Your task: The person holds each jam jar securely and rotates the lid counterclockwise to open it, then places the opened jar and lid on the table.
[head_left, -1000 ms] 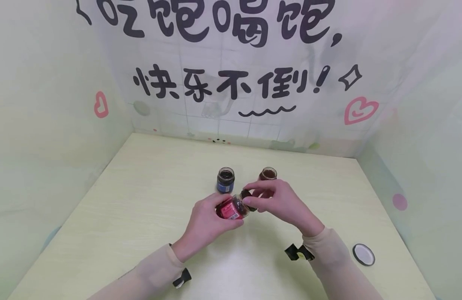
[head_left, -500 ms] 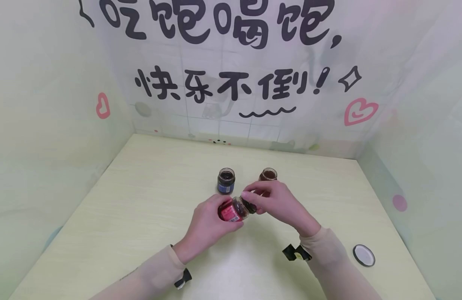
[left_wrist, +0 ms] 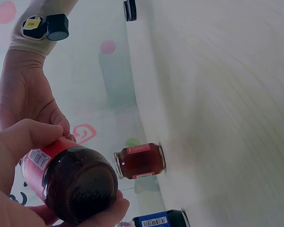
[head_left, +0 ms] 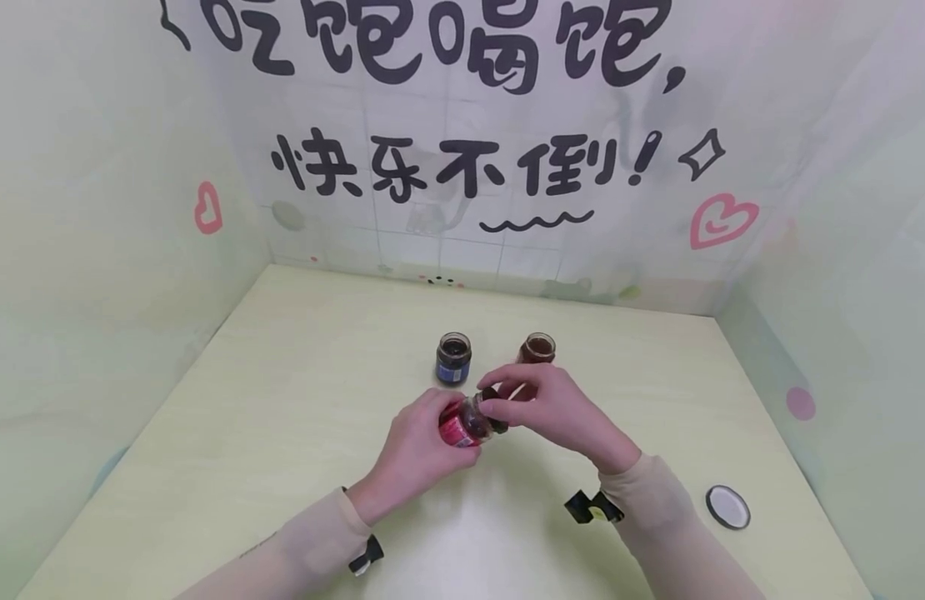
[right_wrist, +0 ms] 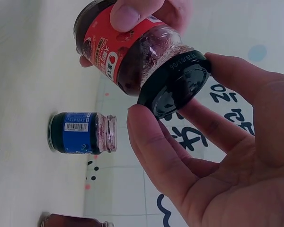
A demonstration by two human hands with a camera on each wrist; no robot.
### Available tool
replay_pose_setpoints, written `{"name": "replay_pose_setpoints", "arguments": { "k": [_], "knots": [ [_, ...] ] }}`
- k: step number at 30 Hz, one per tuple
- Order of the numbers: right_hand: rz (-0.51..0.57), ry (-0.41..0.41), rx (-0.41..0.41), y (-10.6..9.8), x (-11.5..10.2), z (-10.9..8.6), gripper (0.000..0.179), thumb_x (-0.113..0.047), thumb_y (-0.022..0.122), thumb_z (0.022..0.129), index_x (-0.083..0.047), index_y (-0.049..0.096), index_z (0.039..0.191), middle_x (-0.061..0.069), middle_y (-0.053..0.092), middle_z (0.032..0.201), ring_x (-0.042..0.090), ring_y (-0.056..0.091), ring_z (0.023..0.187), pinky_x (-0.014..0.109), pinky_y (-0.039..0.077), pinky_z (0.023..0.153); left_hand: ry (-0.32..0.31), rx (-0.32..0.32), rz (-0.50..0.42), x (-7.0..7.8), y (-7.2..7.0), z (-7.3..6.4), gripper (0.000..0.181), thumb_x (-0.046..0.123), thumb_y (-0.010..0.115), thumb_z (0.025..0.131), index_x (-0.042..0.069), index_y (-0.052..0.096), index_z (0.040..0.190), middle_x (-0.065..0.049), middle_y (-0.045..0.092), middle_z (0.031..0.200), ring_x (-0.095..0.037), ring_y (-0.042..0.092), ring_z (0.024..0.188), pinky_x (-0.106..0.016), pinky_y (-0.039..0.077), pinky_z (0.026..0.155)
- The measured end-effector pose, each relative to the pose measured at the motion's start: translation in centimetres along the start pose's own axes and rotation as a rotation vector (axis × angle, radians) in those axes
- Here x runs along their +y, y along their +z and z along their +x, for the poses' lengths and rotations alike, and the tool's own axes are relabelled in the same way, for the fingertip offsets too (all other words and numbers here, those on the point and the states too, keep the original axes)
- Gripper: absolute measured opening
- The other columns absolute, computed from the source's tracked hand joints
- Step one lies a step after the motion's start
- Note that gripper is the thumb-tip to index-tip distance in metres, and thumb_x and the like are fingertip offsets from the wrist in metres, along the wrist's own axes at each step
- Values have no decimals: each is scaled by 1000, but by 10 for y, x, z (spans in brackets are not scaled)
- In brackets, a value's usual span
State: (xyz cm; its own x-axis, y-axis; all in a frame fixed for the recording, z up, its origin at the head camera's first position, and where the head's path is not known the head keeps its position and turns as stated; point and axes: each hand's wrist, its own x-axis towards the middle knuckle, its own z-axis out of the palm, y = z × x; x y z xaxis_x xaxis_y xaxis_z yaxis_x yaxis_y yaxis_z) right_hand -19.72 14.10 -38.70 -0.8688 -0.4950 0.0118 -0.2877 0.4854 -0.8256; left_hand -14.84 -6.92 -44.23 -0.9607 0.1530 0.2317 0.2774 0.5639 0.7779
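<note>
My left hand [head_left: 413, 440] grips a glass jam jar [right_wrist: 132, 59] with a red label around its body, lifted over the table and tilted on its side. Its dark base faces the camera in the left wrist view. At the jar's mouth sits a black lid [right_wrist: 177, 82], its top showing in the right wrist view. The fingertips and thumb of my right hand [head_left: 567, 414] pinch this lid by its rim. Behind the hands stand two lidless jars: a dark one with a blue label [head_left: 453, 360] and a reddish-brown one [head_left: 537, 348], partly hidden by my right hand.
A loose lid [head_left: 728, 507] lies with its white inside up, on the right of the pale wooden table [head_left: 297, 358]. Printed cloth walls [head_left: 402, 233] rise along the back and both sides.
The held jar has turned slightly, so its label faces lower. My right fingers have shifted their hold around the lid. The standing jars and loose lid stay where they were.
</note>
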Motion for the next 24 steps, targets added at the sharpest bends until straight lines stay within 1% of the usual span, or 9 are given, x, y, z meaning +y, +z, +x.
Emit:
{"name": "replay_pose_setpoints", "arguments": {
  "k": [3,7,10,13,17,20,24],
  "knots": [
    [0,-26,1,1,2,0,25,-41,79,86,-32,73,109,-2,71,96,21,70,82,40,56,73,-20,-3,0,-2,-1,0,54,19,90,68,12,64,115,3,64,105,-16,62,94,-35,55,79],
    [10,-28,22,1,5,-2,29,-43,80,86,-29,72,110,-4,70,100,21,70,87,39,56,78,-39,-2,-5,-5,-2,3,54,19,90,68,13,64,115,3,65,104,-16,62,94,-36,55,79],
    [6,-12,41,0,9,-5,31,-44,80,85,-27,71,109,-3,70,101,19,70,89,39,56,80,-45,5,-12,-8,-3,6,52,19,90,69,14,64,114,4,67,103,-15,63,92,-35,55,79],
    [-16,23,63,-3,15,-10,30,-44,81,84,-28,69,105,-3,70,99,17,70,88,38,56,79,-55,10,-32,-11,-6,8,52,19,90,68,15,65,114,5,68,101,-13,63,90,-34,55,79],
    [-45,64,93,-6,30,-20,26,-42,82,83,-27,66,97,-4,68,97,15,69,88,38,55,77,-72,19,-59,-17,-11,10,51,17,90,68,17,67,114,7,69,98,-10,64,86,-33,54,77],
    [-66,77,113,-10,44,-28,25,-40,82,83,-25,64,90,-6,69,92,12,70,88,37,54,75,-99,42,-73,-24,-16,13,50,15,89,69,18,68,114,6,69,96,-10,63,79,-33,53,72],
    [-144,98,146,-19,60,-37,24,-39,82,83,-27,63,82,-10,69,83,6,70,87,34,53,72,-141,77,-81,-33,-27,17,48,17,87,71,20,68,115,3,70,98,-11,64,73,-33,53,70]
  ]
}}
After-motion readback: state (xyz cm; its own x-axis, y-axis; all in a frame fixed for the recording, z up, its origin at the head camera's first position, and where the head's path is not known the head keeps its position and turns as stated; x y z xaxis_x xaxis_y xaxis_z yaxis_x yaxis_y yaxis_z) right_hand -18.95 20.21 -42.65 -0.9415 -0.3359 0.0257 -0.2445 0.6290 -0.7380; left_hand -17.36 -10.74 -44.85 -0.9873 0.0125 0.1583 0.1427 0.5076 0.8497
